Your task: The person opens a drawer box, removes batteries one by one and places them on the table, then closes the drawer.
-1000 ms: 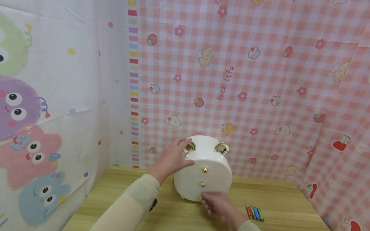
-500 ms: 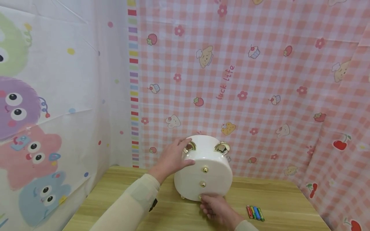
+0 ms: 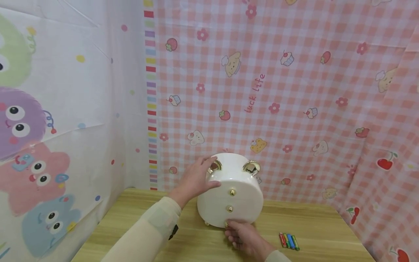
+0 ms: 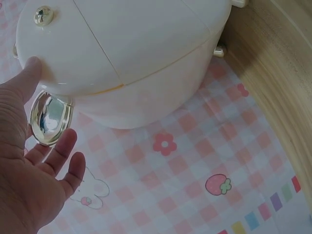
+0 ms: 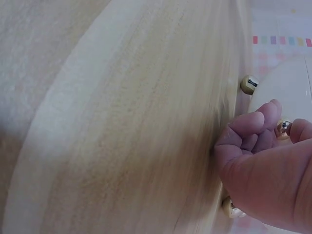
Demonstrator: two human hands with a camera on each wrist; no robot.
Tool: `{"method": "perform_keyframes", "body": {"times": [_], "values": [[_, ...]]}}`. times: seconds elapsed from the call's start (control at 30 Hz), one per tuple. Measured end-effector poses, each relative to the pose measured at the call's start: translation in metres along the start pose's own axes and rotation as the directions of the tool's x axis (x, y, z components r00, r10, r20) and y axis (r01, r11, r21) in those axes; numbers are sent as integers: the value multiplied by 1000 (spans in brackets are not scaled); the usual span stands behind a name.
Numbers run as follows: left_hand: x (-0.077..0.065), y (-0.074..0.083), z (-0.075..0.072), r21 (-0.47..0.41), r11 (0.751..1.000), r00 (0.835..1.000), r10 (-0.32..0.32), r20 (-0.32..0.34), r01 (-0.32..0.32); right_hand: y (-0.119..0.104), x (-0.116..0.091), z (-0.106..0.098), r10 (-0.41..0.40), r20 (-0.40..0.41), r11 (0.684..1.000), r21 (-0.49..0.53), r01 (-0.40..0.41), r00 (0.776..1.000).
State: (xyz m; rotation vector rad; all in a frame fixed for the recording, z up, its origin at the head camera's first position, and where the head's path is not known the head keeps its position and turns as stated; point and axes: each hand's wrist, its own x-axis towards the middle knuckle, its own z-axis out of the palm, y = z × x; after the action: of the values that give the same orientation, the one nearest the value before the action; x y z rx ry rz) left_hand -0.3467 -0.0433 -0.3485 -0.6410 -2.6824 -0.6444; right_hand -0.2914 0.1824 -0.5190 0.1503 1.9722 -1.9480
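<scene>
A glossy white drawer box (image 3: 212, 207) with rounded sides, two gold ears and gold knobs stands on the wooden table. My left hand (image 3: 194, 179) holds its upper left side, thumb on the front face and fingers around the left gold ear (image 4: 50, 118). Low on the front, my right hand (image 3: 246, 234) pinches the bottom gold knob (image 5: 283, 127) between thumb and index finger, its other fingers curled. Above that stay the middle knob (image 3: 230, 209) and the top knob (image 3: 232, 192). Thin seams cross the front in the left wrist view.
Several small coloured cylinders (image 3: 289, 241) lie side by side on the wooden table (image 3: 314, 222), right of my right hand. A pink checked cloth (image 3: 294, 83) hangs close behind the box. A white cartoon-print sheet (image 3: 88, 109) covers the left side.
My right hand has shifted slightly left at the bottom knob. The left hand keeps its place on the box, which stands where it was.
</scene>
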Motion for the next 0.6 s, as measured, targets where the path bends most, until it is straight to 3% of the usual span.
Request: {"method": "perform_keyframes", "body": {"times": [0.6], "values": [[0,1,0,27,999,999,32,-5,-32,4,-5,4,-16,5,1000,23,16,1000]]}}
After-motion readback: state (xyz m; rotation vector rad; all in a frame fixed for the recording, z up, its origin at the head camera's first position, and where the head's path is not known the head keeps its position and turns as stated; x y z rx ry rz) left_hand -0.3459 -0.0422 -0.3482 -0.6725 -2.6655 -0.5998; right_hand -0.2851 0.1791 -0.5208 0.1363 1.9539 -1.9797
